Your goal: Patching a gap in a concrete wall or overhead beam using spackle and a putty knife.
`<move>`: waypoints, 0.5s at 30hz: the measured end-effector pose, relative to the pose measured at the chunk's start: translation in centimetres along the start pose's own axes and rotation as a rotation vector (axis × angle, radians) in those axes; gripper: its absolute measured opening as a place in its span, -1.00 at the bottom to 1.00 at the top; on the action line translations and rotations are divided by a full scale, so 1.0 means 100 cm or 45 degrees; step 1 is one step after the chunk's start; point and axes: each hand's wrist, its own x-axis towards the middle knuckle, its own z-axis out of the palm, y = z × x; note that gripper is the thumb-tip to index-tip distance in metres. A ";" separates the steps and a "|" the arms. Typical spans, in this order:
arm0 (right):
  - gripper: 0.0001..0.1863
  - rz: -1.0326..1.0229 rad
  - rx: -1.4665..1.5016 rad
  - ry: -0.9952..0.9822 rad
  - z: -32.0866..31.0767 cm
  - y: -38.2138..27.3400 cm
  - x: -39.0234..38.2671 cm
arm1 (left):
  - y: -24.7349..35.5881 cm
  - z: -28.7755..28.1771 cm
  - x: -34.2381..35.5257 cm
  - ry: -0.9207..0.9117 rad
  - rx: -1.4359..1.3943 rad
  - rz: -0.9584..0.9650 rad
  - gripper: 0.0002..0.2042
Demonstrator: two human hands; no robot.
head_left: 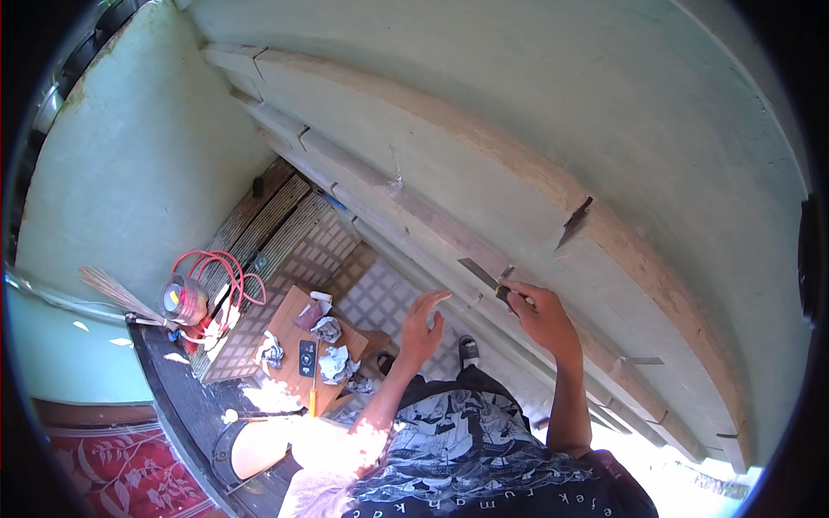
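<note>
My right hand (546, 321) is closed around the dark and yellow handle of a putty knife (480, 275). Its flat grey blade points up and to the left, in front of the pale wall ledges; I cannot tell whether it touches them. To the left, my left hand (423, 330) is raised with its fingers apart and slightly curved, holding nothing. Beyond both hands runs a long beige ledge (414, 203) along the pale green wall (484, 181). A higher, thicker ledge (484, 138) has a dark gap across it.
Below left, a small wooden table (289, 324) carries crumpled paper (335, 366), a black phone (306, 357) and an orange-handled tool (313, 401). Farther left are a slatted bench (250, 216), a coiled red hose (252, 278) and a stick broom (121, 293). My sandalled feet stand on patterned tiles (393, 289).
</note>
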 end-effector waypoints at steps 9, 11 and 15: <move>-0.67 -0.229 -0.662 0.107 0.021 -0.010 0.027 | 0.017 0.008 0.023 0.212 0.078 -0.082 -0.76; -0.67 -0.238 -0.720 0.102 0.025 -0.014 0.036 | 0.015 0.008 0.031 0.203 -0.272 -0.434 -0.79; -0.65 -0.260 -0.761 0.072 0.018 -0.013 0.035 | 0.003 0.011 0.047 0.196 -0.511 -0.460 -0.74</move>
